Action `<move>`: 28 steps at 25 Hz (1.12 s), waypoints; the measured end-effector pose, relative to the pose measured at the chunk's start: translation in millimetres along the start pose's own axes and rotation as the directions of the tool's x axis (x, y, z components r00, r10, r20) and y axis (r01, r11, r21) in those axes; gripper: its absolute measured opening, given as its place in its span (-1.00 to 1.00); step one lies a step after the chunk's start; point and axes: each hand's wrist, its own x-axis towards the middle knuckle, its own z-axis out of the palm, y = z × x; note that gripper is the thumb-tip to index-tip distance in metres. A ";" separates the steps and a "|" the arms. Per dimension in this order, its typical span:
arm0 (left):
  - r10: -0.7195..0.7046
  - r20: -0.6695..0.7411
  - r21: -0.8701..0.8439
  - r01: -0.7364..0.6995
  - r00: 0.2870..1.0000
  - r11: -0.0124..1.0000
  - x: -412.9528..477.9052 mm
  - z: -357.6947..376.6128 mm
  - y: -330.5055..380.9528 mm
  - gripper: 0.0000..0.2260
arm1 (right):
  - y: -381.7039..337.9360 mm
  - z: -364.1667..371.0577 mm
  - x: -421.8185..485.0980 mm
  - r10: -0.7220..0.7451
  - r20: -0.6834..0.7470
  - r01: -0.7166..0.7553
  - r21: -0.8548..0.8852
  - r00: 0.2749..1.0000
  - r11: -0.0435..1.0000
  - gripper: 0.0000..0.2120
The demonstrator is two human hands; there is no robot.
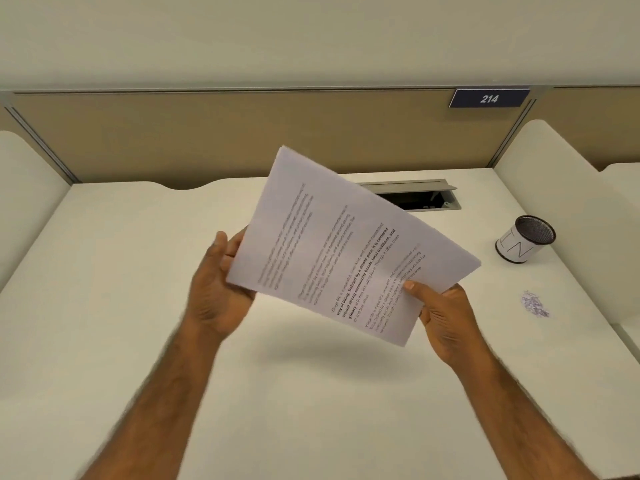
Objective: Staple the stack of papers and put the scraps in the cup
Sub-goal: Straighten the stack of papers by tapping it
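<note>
The left hand (pixel 221 271) holds the left edge of the stack of papers (pixel 332 244), with its thumb up by the edge and its fingers closed behind the sheets. The papers are up in the air over the middle of the desk (pixel 138 271), tilted, with the printed side facing up. The right hand (pixel 440 313) pinches the bottom edge of the papers, thumb on top and fingers under. Behind the papers there is an open slot (pixel 426 199) in the desk. Far to the right stands the cup (pixel 526 239), tipped a little, well apart from the hands. Nearer on the right lies a small crumpled scrap (pixel 535 304) on the desk. I think the person is lining up the sheets, so the stapling step is not done yet. No stapler shows anywhere. Next, the person needs to find one, and the scrap has to go in the cup.
</note>
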 end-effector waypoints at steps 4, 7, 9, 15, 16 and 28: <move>-0.197 0.200 0.509 0.070 0.960 0.858 5.5 -27.6 3.4 -0.55 | -1.1 -19.8 -0.7 -0.001 -0.005 -0.001 -0.265 1.000 0.964 -0.72; -0.149 0.137 0.554 0.049 0.979 0.831 -1.5 -19.4 -20.5 -0.64 | 4.7 -17.0 -2.4 -0.025 -0.012 0.019 -0.353 1.000 0.935 -0.76; -0.096 0.100 0.556 0.025 0.990 0.831 -7.1 -17.9 -35.3 -0.68 | 11.0 -15.2 -4.6 -0.057 -0.045 0.036 -0.367 0.997 0.930 -0.74; 0.051 0.008 0.569 -0.047 0.999 0.821 -16.9 -20.5 -64.7 -0.74 | 25.6 -16.3 -4.7 -0.111 -0.098 0.065 -0.382 0.989 0.922 -0.68; 0.065 -0.003 0.567 -0.052 0.998 0.822 -18.9 -21.7 -66.2 -0.74 | 27.8 -16.8 -4.8 -0.110 -0.090 0.066 -0.391 0.990 0.918 -0.67; 0.061 -0.102 0.553 0.006 0.993 0.833 -50.9 -33.0 -107.5 -0.74 | 44.8 -29.1 -13.4 -0.120 -0.076 0.072 -0.456 0.990 0.887 -0.56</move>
